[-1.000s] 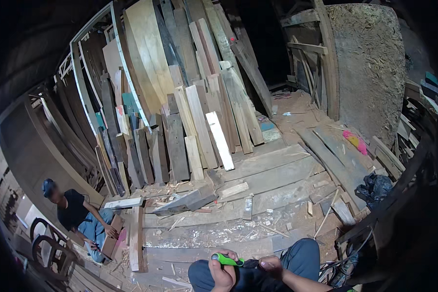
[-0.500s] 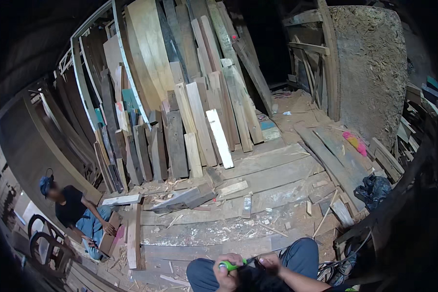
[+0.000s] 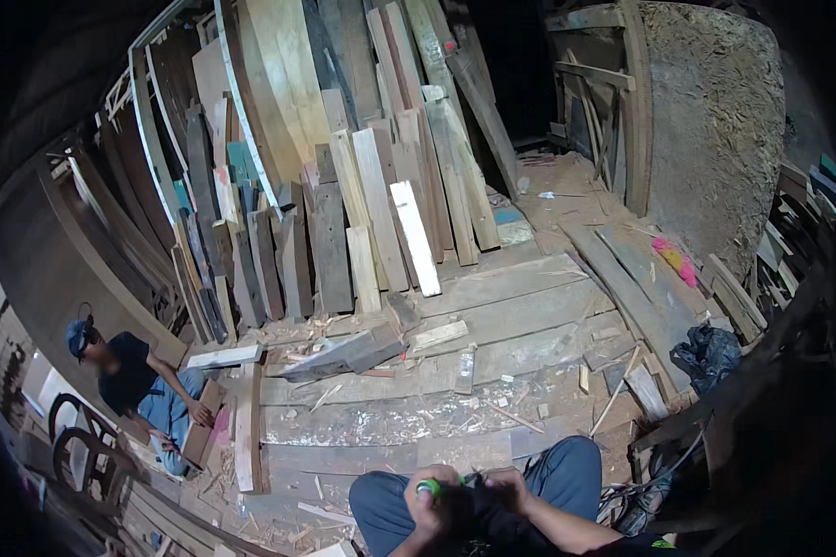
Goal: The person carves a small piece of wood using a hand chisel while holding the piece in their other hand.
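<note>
The fingers of the left hand (image 3: 424,509) were closed around a bright green handle (image 3: 428,485), whose rounded end showed above the grip, low in the view and between the wearer's bent knees (image 3: 567,469). The right hand (image 3: 508,489) was just beside it, its fingers curled inward; whether they had hold of anything could not be told, because the dark clothing behind blended with whatever lay between the two hands. Beyond the knees was a floor of worn planks (image 3: 344,458), strewn with shavings and offcuts. A thick wooden beam (image 3: 344,356) lay farther out, and past it many boards leaned upright in a row, among them a short white-faced board (image 3: 416,239) and a tall pale sheet (image 3: 293,84). To the left, a co-worker (image 3: 125,371) in a cap and dark shirt sat low with a hand on a brown wooden block (image 3: 201,432), near a long timber (image 3: 247,427) on the floor. To the right lay a crumpled black bag (image 3: 706,356) and, farther off, a pink and yellow cloth-like item (image 3: 675,261).
</note>
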Action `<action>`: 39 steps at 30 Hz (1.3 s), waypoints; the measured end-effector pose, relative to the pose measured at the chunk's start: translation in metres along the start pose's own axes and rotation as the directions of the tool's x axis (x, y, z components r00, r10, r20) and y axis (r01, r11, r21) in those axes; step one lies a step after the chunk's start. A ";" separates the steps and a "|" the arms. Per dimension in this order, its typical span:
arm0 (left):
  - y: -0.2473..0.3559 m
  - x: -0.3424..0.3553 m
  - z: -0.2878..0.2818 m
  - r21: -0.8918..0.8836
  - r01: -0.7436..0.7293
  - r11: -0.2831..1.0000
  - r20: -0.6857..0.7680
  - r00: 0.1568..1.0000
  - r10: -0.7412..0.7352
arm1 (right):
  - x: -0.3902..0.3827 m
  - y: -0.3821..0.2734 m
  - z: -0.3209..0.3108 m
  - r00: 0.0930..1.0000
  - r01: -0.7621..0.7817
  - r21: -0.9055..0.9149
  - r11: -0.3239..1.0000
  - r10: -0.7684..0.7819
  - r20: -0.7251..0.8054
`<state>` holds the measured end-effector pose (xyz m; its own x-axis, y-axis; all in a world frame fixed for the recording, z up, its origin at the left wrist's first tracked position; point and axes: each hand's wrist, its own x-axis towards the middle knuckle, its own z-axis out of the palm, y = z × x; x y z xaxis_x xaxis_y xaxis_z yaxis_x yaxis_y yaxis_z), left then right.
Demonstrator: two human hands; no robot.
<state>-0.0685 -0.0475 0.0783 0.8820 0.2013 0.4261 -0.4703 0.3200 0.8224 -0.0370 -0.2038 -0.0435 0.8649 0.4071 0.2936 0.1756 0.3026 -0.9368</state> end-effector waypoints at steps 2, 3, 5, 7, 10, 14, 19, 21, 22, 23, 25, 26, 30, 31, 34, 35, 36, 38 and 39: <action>-0.008 -0.006 0.002 -0.054 0.019 0.998 0.012 1.000 -0.019 | -0.006 0.003 -0.003 0.985 -0.158 0.223 0.962 0.169 -0.032; -0.009 -0.010 0.003 -0.105 0.034 0.994 0.025 0.999 -0.031 | -0.006 0.000 -0.003 0.984 -0.165 0.223 0.961 0.176 -0.033; -0.010 -0.009 0.001 -0.112 0.038 0.993 0.017 0.999 -0.037 | -0.001 -0.007 0.000 0.999 0.031 -0.140 0.990 -0.033 -0.017; -0.011 -0.002 -0.006 -0.098 0.052 0.994 -0.033 0.998 -0.055 | 0.003 -0.001 0.013 0.980 0.155 -0.199 0.968 -0.177 -0.093; 0.008 0.004 0.000 -0.020 -0.033 0.999 -0.087 0.996 0.031 | 0.004 0.001 0.008 0.953 0.253 -0.294 0.922 -0.289 -0.087; 0.003 -0.007 -0.003 0.022 -0.006 1.000 -0.067 0.998 0.007 | -0.002 -0.008 0.003 0.995 0.083 -0.318 0.944 -0.099 -0.032; -0.014 -0.019 -0.008 0.130 0.049 0.990 0.094 0.994 -0.061 | 0.000 -0.008 0.010 0.986 0.166 -0.216 0.962 -0.165 0.021; -0.013 -0.018 -0.006 0.099 0.078 0.992 0.088 0.992 -0.087 | 0.004 -0.021 0.016 0.979 0.194 -0.136 0.972 -0.201 -0.039; -0.012 -0.018 -0.005 0.003 0.101 0.995 0.021 0.995 -0.101 | 0.002 -0.021 0.016 0.972 0.221 -0.149 0.964 -0.231 -0.050; -0.011 -0.013 -0.003 -0.093 0.113 0.989 -0.041 0.992 -0.117 | 0.002 -0.020 0.014 0.962 0.253 -0.162 0.954 -0.266 -0.062; -0.001 -0.007 -0.002 -0.132 0.105 0.986 -0.056 0.992 -0.113 | 0.000 -0.021 0.010 0.981 0.181 -0.201 0.963 -0.192 -0.036; 0.007 -0.005 -0.001 -0.130 0.061 0.990 -0.062 0.996 -0.069 | 0.002 -0.024 0.013 0.980 0.182 -0.199 0.963 -0.193 -0.041; 0.009 -0.002 0.006 -0.055 0.017 0.998 0.004 1.000 -0.017 | -0.001 -0.027 0.010 0.986 0.168 -0.198 0.966 -0.166 0.024; 0.002 -0.005 0.005 -0.002 0.034 0.999 0.043 0.998 -0.034 | -0.001 -0.028 0.012 0.984 0.178 -0.204 0.963 -0.176 0.026; -0.021 -0.015 -0.002 0.128 0.054 0.990 0.116 0.991 -0.069 | -0.002 -0.025 0.009 0.984 0.166 -0.282 0.945 -0.178 -0.015; -0.020 -0.014 -0.001 0.103 0.032 0.994 0.136 0.990 -0.046 | -0.004 -0.028 0.010 0.982 0.159 -0.284 0.945 -0.183 -0.057; -0.023 -0.014 -0.002 0.080 0.061 0.995 0.116 0.991 -0.070 | -0.002 -0.031 0.009 0.979 0.164 -0.249 0.954 -0.189 -0.079; -0.028 -0.011 -0.005 -0.023 0.143 0.990 0.060 0.988 -0.141 | 0.001 -0.035 0.006 0.976 0.151 -0.195 0.969 -0.177 -0.127; -0.027 -0.007 -0.007 -0.046 0.171 0.984 0.051 0.984 -0.168 | -0.001 -0.036 0.004 0.976 0.138 -0.208 0.968 -0.169 -0.137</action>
<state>-0.0628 -0.0511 0.0507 0.9489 0.0976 0.3002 -0.3139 0.3918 0.8649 -0.0459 -0.2120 -0.0098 0.8792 0.2278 0.4185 0.3873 0.1698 -0.9062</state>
